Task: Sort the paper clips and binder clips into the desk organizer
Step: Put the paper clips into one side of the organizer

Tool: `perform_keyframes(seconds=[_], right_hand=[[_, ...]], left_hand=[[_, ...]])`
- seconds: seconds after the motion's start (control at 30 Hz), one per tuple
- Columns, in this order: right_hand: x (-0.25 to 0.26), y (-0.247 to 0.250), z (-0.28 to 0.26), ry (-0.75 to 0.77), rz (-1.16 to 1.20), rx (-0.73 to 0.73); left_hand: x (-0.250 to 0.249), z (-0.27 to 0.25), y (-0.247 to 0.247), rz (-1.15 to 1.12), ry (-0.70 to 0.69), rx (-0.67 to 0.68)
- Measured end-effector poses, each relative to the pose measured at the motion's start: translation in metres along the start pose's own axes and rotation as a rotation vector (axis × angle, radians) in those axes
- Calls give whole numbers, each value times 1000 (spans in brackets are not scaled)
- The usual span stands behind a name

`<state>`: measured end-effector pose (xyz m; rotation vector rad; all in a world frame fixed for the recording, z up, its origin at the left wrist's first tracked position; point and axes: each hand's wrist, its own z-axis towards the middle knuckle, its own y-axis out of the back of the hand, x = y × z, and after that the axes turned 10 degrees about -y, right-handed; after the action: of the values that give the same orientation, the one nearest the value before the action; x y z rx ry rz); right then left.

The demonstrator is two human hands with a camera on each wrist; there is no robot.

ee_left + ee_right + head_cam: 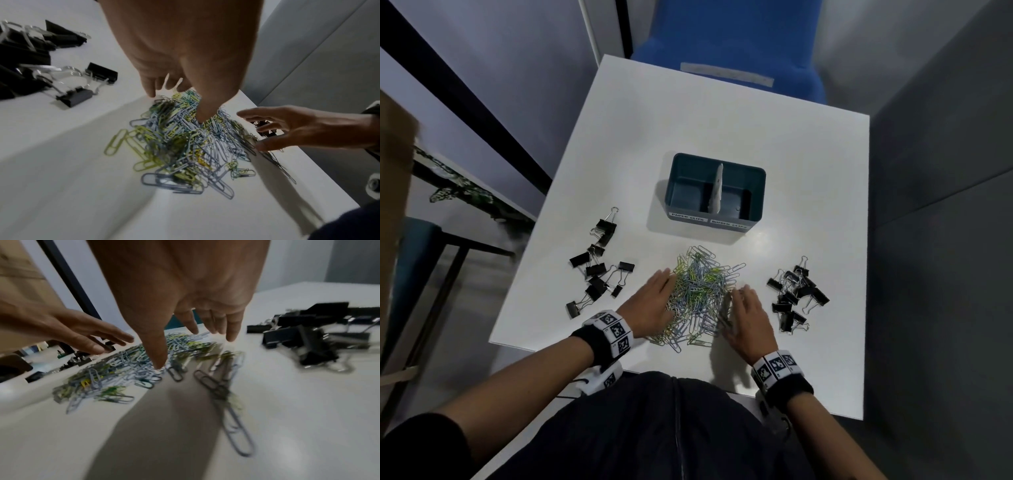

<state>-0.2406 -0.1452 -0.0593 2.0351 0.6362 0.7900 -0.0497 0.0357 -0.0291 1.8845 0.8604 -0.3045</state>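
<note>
While flanking a heap of coloured paper clips [697, 298] on a white table [722, 137], left hand [650, 301] and right hand [748, 315], fingers straight and spread, gripping nothing. Beyond the heap, teal desk organizer [714, 192], 2 compartments. Black binder clips in 2 clusters: left cluster [599, 267], right cluster [796, 294].

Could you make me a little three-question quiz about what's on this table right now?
1. True or false: the desk organizer already holds clips.
2. The left hand and right hand flank which pile: A) paper clips, B) binder clips?
3. How many separate groups of binder clips lie on the table?

Key: 1 false, both compartments look empty; 2 A; 3 two, the second on the right.
</note>
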Motion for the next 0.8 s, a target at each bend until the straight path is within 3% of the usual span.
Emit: perform_keyframes(seconds=[0.1,0.33,0.6,0.73,0.8], right_hand=[[-21,9,-13,-73,-5,-81],[-21,3,-17,-212,119,46],[20,3,6,-199,255,54],[13,11,8,-198,454,85],[1,13,0,-163,423,42]], left_hand=[[8,-18,5,33,76,-84],[23,-27,-15,116,192,55],[0,11,-13,-67,84,-48],[-2,11,-5,-176,21,-118],[3,4,-3,-137,-31,-152]])
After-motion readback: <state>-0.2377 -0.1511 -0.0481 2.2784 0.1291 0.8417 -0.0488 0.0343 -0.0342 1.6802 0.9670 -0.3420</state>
